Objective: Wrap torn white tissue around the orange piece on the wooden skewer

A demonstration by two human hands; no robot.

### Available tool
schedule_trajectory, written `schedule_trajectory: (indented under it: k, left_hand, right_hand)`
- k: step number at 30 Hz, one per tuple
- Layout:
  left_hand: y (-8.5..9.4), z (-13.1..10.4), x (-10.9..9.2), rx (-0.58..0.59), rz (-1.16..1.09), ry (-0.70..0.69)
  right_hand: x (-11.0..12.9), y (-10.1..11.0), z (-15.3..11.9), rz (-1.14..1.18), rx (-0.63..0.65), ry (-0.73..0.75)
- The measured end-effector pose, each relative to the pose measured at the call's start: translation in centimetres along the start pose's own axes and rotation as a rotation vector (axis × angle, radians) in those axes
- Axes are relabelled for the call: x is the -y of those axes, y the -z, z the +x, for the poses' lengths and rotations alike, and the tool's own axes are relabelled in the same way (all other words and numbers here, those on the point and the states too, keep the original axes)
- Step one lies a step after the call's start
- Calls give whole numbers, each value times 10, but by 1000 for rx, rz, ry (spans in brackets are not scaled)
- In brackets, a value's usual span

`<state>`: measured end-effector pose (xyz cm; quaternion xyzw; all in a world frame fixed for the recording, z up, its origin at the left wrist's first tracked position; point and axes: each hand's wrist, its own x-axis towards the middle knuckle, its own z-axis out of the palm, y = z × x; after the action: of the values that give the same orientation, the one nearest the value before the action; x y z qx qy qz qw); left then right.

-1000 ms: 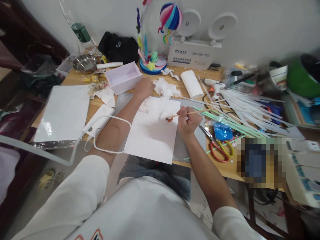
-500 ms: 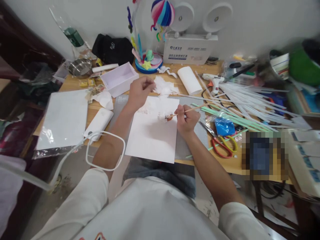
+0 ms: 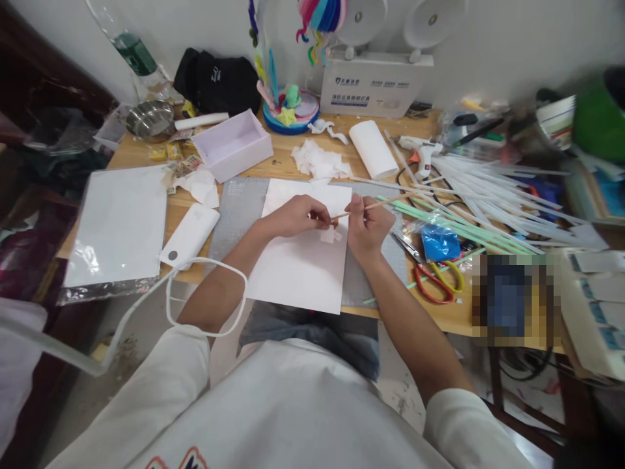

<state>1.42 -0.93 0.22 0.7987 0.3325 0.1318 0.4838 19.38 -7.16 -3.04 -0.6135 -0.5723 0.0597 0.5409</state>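
A thin, pale wooden stick (image 3: pixel 385 202) was clamped in the right hand (image 3: pixel 370 227) over a white rectangular paper sheet (image 3: pixel 293 277), its tip at nine o'clock from that fist. Beside the tip, the left hand (image 3: pixel 303 215) was held curled; whether anything was pinched could not be told. Crumpled white tissue (image 3: pixel 319 160) was seen at twelve o'clock from the sheet, metal scissors with red and yellow handles (image 3: pixel 429 286) at three.

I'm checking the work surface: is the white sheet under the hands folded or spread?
Spread: the white sheet lies flat over the grey mat, and no fold shows in it.
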Motion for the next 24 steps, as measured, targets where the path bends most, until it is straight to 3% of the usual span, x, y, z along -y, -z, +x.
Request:
schedule_trajectory:
  k: [5, 13, 24]
  left_hand:
    - [-10, 4, 10, -118, 117, 73]
    - [0, 3, 17, -146, 129, 102]
    - [-7, 4, 17, -198, 117, 117]
  right_hand:
    - [-1, 1, 0, 20, 7, -47]
    - [-1, 0, 0, 23, 9, -12]
    - [-10, 5, -5, 96, -78, -5]
